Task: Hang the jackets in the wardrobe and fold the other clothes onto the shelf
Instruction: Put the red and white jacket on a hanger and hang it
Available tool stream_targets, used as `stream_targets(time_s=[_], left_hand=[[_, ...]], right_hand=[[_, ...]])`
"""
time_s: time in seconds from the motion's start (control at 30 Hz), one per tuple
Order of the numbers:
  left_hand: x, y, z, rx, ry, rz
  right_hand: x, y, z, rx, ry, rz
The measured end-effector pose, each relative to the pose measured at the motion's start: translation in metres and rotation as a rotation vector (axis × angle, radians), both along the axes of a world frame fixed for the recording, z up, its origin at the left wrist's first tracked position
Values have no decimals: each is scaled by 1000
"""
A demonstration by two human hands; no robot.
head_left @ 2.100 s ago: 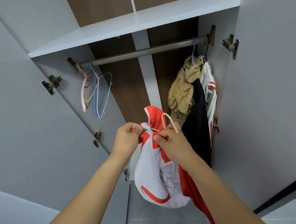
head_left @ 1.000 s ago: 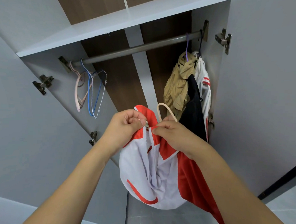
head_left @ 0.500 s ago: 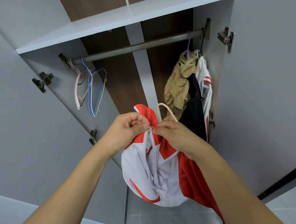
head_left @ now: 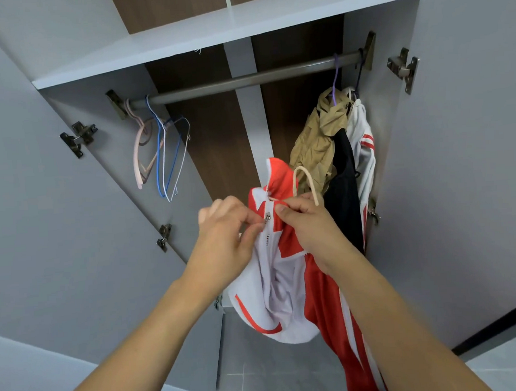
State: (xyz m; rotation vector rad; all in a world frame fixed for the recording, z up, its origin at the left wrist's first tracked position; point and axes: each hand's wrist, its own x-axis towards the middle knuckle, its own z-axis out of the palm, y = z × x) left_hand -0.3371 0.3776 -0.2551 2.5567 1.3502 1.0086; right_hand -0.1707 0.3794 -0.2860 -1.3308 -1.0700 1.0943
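A red and white jacket [head_left: 288,286] hangs in front of the open wardrobe on a beige hanger whose hook [head_left: 304,183] sticks up above its collar. My left hand [head_left: 227,229] pinches the jacket's front edge right beside the metal zipper pull [head_left: 267,216]. My right hand [head_left: 307,222] pinches the other side of the collar just below the hook. The jacket's red lower part trails down to the right. The grey rail [head_left: 245,81] runs across the wardrobe above both hands.
Several bare hangers [head_left: 159,152] hang at the rail's left end. A tan jacket [head_left: 317,144], a black garment [head_left: 344,184] and a white jacket with red stripes [head_left: 365,148] hang at its right end. A white shelf [head_left: 212,33] sits above. Both doors stand open.
The zipper pull has climbed toward the collar and the jacket front has closed. My hands stayed close together at the collar; the view shifted slightly.
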Motion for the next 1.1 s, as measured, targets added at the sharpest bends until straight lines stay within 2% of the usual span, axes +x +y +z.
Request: stream_targets(time_s=[0.1,0.2,0.3,0.37,0.43,0.5,0.57,0.63,0.73,0.83,0.93,1.1], left_hand=[[1,-5,-2,65,103,-89],[-10,-13,-13,41,263,-226],[-21,-9,-22,-216,329,-327],[-19,6,-18,-405,184,-251],[-12,23,-11,-581,17,-33],[-3,36,-12,-696,8,109],[4,39,-17,-775,-57,131],[7,41,-18,-840,-282,176],[-1,43,-12,-935,-746,282],[-15,46,-2,-1036,-1008,242],[-18,47,5,-1034,-1052,184],[-7,43,4,-980,-1039,142]], right_hand=[[-3,14,3,17,41,-86],[3,33,14,-6,78,-178],[7,46,26,-43,10,-233],[2,52,29,-55,-30,-211],[-5,55,31,-69,-25,-203],[-11,56,32,-59,-66,-200],[-13,53,32,-19,-127,-176],[-9,50,32,9,-144,-129],[6,42,24,20,-202,-140],[18,31,7,18,-247,-153],[12,16,-11,48,-312,-131],[5,3,-30,100,-263,-73]])
